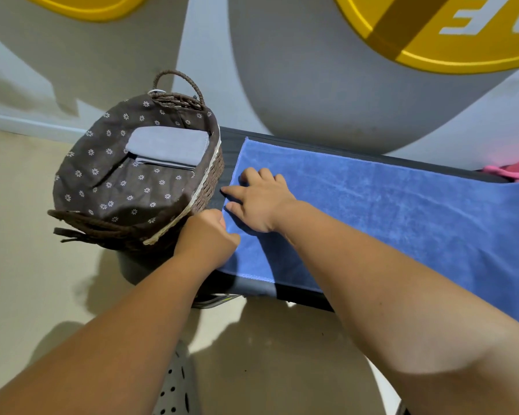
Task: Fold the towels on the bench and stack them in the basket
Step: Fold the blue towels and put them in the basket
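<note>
Blue towel (372, 211): spread flat along the bench, running from frame centre out toward 3 o'clock; near edge hanging over the front lip; left end squared off just beside the basket.
Bench (226, 163): dark and low, set against the wall; bare strip showing between basket and blue towel, another along the far side toward 1 o'clock.
Left hand (207, 235): at the blue towel's left edge, knuckles up; fingers (220, 219) curled together and clamped on that edge.
Right hand (259, 202): palm down on the blue towel's left end, at 1 o'clock of the left hand and close beside it; fingers (252, 175) straight and apart, pressing the cloth, index tip reaching the left edge.
Basket (213, 175): woven, brown, at 10 o'clock of the hands, standing at the bench's left end; brown flowered liner (102, 163) folded over the rim; one handle (177, 82) upright at the far side, another lying flat at the near side.
Grey towel (168, 145): folded, lying inside the basket against its far wall; a further grey fold showing under its near edge.
Pink cloth (513, 172): bunched on the bench at 3 o'clock, beyond the blue towel's far edge, mostly cut off by the frame.
Shoe (174, 387): grey, perforated, on the pale floor (27, 235) at 6 o'clock.
Wall (282, 70): grey and white, with yellow shapes at 11 and 1 o'clock, the right one lettered.
</note>
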